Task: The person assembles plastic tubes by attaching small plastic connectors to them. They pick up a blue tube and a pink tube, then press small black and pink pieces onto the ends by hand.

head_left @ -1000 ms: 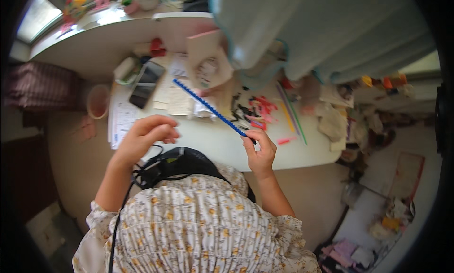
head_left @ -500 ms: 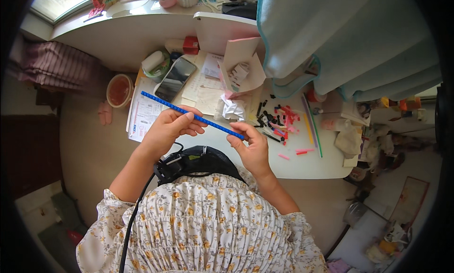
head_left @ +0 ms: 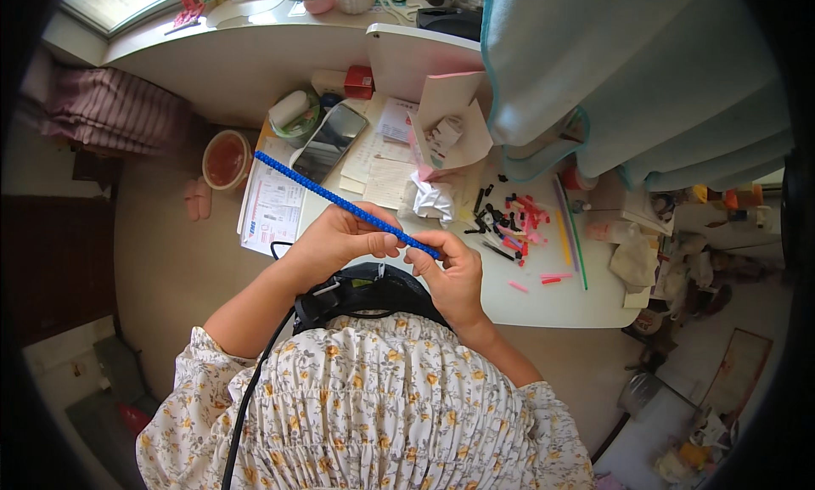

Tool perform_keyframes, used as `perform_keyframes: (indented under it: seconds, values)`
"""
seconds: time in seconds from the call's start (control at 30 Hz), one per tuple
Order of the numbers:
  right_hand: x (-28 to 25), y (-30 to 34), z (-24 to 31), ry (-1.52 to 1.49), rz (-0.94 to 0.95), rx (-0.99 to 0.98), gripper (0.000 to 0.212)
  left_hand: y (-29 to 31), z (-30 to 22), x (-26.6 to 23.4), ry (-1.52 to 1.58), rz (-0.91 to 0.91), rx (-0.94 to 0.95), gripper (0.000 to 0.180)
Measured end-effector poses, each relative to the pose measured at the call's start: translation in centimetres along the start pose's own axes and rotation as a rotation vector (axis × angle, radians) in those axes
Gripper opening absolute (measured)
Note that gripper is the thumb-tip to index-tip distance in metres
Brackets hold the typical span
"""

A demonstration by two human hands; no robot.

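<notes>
A long, thin blue stick with a knobbly, ridged surface slants across in front of me, its far end up at the left over the papers. My left hand is closed round its lower half, thumb and fingertips pinching it. Right beside that, my right hand pinches the stick's lower right end between thumb and fingers. Both hands are above the near edge of the white desk, their fingertips almost meeting.
Right of my hands lie several small black, red and pink pieces and long coloured sticks. Behind are crumpled white paper, an open box, a phone-like tablet and papers. A pale curtain hangs at right.
My left hand has slid along the blue stick toward my right hand, leaving more of its left part bare. The whole view has shifted slightly.
</notes>
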State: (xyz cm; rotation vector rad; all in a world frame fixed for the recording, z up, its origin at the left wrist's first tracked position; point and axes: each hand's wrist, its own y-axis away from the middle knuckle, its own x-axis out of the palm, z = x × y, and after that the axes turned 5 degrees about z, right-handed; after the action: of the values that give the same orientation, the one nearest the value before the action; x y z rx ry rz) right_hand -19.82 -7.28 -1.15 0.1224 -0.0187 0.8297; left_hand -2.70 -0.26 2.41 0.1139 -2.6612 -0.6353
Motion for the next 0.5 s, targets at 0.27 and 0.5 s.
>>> perform_keyframes:
  seconds: [0.27, 0.5]
  values:
    - [0.4, -0.4, 0.8, 0.159, -0.007, -0.120, 0.014, 0.1, -0.1, 0.3, -0.006, -0.034, 0.022, 0.019]
    - [0.7, -0.4, 0.9, 0.102, -0.003, -0.115, 0.014, 0.1, -0.2, 0.4, -0.047, -0.060, 0.039, 0.018]
